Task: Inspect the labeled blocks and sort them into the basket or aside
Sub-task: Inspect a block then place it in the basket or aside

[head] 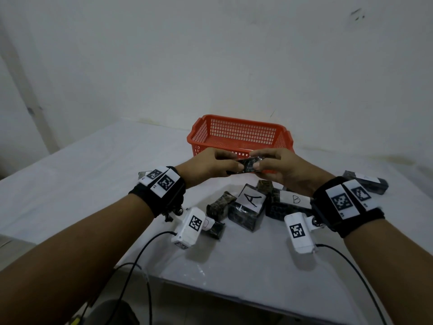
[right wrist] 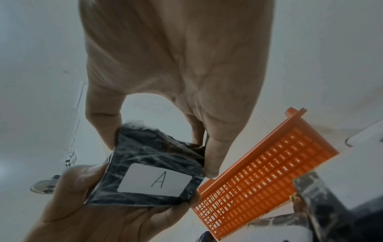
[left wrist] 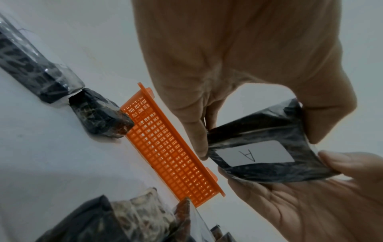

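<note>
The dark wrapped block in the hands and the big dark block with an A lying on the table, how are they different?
The held dark wrapped block is up in the air, pinched by the left hand and right hand; the table block lies in the pile. The held block's label faces down, the table block's faces up. The held one looks smaller. Both are dark, plastic-wrapped and marked A.

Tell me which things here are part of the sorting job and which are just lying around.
Part of the job:
- held block labeled A, gripped by left hand and right hand
- orange basket
- block pile on table, including A block and B block

Just there:
- wrist camera cables
- white table
</note>
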A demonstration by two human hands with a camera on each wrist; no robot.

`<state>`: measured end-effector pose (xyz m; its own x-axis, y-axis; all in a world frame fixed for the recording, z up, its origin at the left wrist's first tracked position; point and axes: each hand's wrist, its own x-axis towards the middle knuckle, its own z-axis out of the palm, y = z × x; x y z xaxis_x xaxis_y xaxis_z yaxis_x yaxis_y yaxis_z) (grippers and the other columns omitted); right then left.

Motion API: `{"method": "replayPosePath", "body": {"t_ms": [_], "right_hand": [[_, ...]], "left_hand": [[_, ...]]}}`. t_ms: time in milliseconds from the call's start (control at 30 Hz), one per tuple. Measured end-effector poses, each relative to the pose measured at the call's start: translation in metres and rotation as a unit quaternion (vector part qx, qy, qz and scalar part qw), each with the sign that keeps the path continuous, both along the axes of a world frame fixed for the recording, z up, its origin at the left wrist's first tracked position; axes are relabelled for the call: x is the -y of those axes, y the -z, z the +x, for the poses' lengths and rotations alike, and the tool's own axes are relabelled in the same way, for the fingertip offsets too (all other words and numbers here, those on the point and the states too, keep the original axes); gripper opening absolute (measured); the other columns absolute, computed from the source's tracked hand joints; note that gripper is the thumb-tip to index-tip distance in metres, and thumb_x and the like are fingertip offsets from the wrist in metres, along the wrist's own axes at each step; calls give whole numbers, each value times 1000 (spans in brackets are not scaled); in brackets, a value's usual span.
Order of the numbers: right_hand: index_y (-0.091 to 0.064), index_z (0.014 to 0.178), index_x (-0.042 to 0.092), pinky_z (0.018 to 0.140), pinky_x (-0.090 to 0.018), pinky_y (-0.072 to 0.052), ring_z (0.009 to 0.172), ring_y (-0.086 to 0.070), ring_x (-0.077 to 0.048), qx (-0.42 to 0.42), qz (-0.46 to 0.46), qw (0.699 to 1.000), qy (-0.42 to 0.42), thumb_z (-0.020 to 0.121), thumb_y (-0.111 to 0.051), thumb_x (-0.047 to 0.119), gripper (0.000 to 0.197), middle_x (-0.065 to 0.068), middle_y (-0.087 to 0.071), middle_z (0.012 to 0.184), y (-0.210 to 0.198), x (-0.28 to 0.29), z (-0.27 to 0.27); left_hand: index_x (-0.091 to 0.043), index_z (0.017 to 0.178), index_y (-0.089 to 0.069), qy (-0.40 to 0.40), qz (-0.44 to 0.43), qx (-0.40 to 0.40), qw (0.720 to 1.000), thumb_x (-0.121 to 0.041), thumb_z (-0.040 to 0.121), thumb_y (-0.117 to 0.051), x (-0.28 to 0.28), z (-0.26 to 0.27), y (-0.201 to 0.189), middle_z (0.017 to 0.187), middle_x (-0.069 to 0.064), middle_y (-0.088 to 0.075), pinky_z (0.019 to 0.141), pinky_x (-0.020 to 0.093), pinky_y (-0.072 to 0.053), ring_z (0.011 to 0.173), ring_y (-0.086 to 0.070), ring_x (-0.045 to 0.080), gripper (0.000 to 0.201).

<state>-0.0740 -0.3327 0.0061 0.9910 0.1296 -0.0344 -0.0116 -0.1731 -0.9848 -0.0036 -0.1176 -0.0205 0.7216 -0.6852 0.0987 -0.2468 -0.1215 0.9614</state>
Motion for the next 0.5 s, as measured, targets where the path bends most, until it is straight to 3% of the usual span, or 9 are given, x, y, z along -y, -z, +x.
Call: {"method": "replayPosePath", "body": {"t_ms": [67,133,233,300,367,433,500], "right_hand": [[-71,104,9,106,-37,-51,110,-64,-25,3,-3,1000,-12,85,-77,7,20,-16,-65,112,-2,-2,-1],[-70,103,8,111,-43,-49,115,-64,-31,13,-11,1000,2,88,-74,1,17,-22,-64,116,-4,-3,-2],[-66,113,8,109,-41,-52,127,-62,-36,11,-19,1000,18,86,-75,-1,30,-24,-64,130,-2,0,0],[-62,127,8,106,-39,-55,127,-63,-33,4,1,1000,16,81,-82,5,50,-20,-63,135,1,3,2],[-62,131,12,95,-36,-60,120,-68,-29,-4,-11,1000,21,80,-84,25,56,-13,-69,130,1,3,2],[-67,122,12,81,-37,-62,109,-73,-36,-11,-47,997,52,90,-73,39,42,-15,-74,119,0,0,1],[-70,118,8,81,-45,-62,105,-74,-42,-14,-46,996,81,96,-70,31,33,-18,-77,112,2,1,2]], "left_hand": [[-14,120,-72,-8,-3,16,1000,-45,75,-74,1,-2,-3,119,12,-71,109,45,-49,111,-67,21,55],[-15,123,-71,0,5,13,1000,-44,79,-75,0,-3,-2,123,12,-70,110,48,-48,119,-65,28,52],[-15,124,-70,-8,33,31,999,-27,89,-75,1,-6,-7,118,3,-74,94,27,-54,111,-69,13,38],[-14,123,-68,-23,25,39,999,-15,87,-77,2,-6,-12,114,-1,-74,82,17,-54,102,-70,5,37],[-19,121,-61,-34,15,36,999,-9,80,-83,2,-7,-13,118,-2,-69,86,19,-56,107,-68,8,48],[-19,133,-53,-41,17,50,998,-10,71,-90,1,-7,-10,128,-2,-64,100,27,-55,120,-62,11,72],[-17,146,-43,-32,18,53,998,-14,64,-95,2,-5,-7,138,-3,-59,107,34,-52,130,-55,11,97]]}}
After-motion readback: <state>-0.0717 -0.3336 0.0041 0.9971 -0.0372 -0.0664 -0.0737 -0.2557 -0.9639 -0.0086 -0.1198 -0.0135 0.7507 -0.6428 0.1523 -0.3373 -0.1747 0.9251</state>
